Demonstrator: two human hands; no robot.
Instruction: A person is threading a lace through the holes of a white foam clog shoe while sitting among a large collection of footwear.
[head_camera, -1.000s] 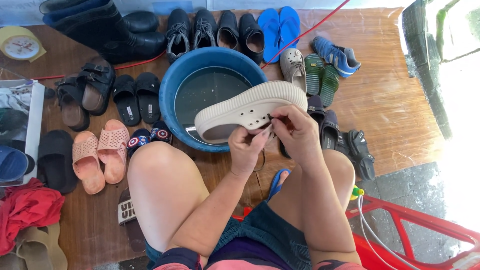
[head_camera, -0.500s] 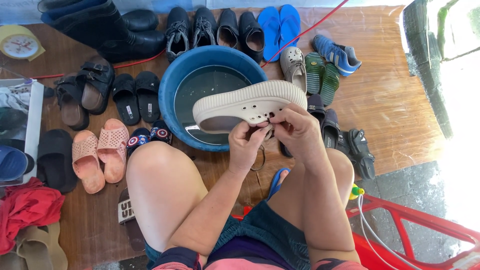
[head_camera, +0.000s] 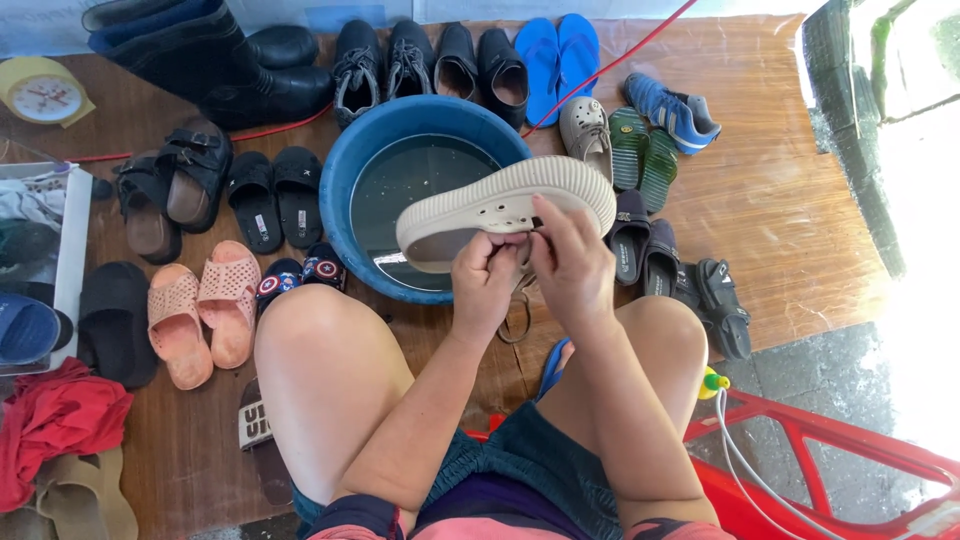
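I hold a cream rubber clog (head_camera: 500, 205) on its side above a blue basin (head_camera: 345, 190) of dark water. My left hand (head_camera: 483, 285) grips the clog's lower edge near the opening. My right hand (head_camera: 570, 265) pinches the clog's side by its small holes, fingertips at a dark spot there. A thin dark loop (head_camera: 518, 318) hangs under my hands. My bare knees sit below, either side of my arms.
Footwear rings the basin on the wooden floor: black boots (head_camera: 200, 60), black sandals (head_camera: 270, 195), pink slides (head_camera: 200, 305), blue flip-flops (head_camera: 555, 55), a second cream clog (head_camera: 585, 130), green slippers (head_camera: 640, 150), a blue sneaker (head_camera: 675, 108). A red frame (head_camera: 830, 450) stands right, a yellow clock (head_camera: 42, 95) far left.
The clog has tilted and shifted slightly toward me and right; both hands have drawn closer together on its side, my right hand sliding left along it.
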